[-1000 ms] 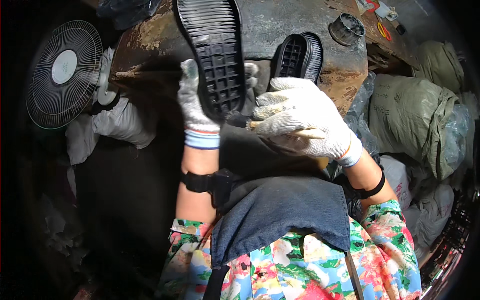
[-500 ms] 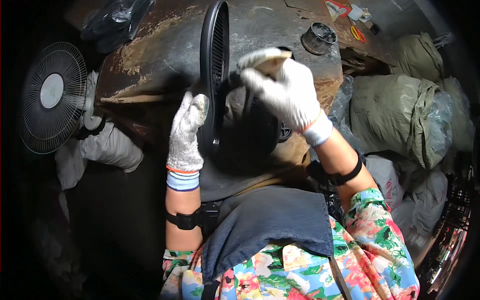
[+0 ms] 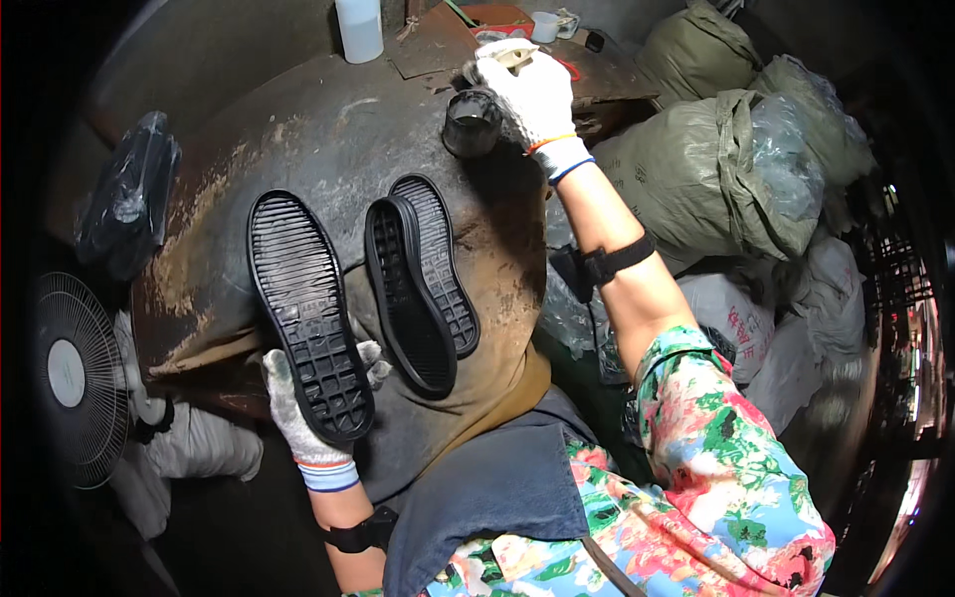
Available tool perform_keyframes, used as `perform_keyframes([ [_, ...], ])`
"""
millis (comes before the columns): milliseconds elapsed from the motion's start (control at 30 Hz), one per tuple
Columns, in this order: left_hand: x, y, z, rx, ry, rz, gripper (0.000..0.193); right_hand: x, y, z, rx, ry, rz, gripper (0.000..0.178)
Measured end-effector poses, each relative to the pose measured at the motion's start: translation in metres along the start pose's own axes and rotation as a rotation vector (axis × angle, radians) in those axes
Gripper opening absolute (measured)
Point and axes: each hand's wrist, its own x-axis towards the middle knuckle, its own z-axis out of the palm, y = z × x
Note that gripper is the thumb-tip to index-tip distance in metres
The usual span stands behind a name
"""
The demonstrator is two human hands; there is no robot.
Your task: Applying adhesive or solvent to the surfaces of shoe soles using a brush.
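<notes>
My left hand (image 3: pixel 288 413), in a white knit glove, grips a black shoe sole (image 3: pixel 303 284) from beneath. Fingertips show on both sides of its heel end, and its ribbed and gridded face is turned up. At the far side of the bench, my gloved right hand (image 3: pixel 537 99) is closed on a brush (image 3: pixel 514 57) with a pale handle; its dark bristles are partly hidden. Just below that hand stands a dark-stained tin (image 3: pixel 472 127). To the right of the held sole lie two more soles, a front one (image 3: pixel 406 298) overlapping a rear one (image 3: pixel 443 261).
The worn bench (image 3: pixel 328 129) carries a bottle of pale liquid (image 3: pixel 360 30) and a red tray (image 3: pixel 497 17) at its far side. Black plastic bags (image 3: pixel 129 199) and a fan (image 3: pixel 70 373) are at the left. Stuffed sacks (image 3: pixel 686 169) crowd the right.
My left hand has turned the sole from edge-on to face up. My right hand has moved with the brush from beside the sole to the tin. The whole view has shifted.
</notes>
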Motion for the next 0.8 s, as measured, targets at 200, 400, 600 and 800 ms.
perform_keyframes([
  [200, 0.015, 0.002, 0.034, -0.154, -0.001, -0.006, 0.090, -0.030, 0.065, 0.031, -0.525, -0.356, -0.354, 0.034],
  [400, 0.034, 0.007, 0.025, -0.088, 0.037, 0.056, 0.073, -0.018, 0.095, 0.008, 0.165, -0.274, 0.360, 0.035],
  [600, 0.039, 0.010, 0.045, 0.223, 0.295, 0.043, 0.061, -0.016, 0.105, -0.028, 0.073, -0.017, 0.035, 0.032],
  [800, 0.058, 0.003, 0.052, 0.328, 0.352, -0.020, 0.053, -0.008, -0.049, -0.032, 0.160, -0.091, -0.297, 0.021],
])
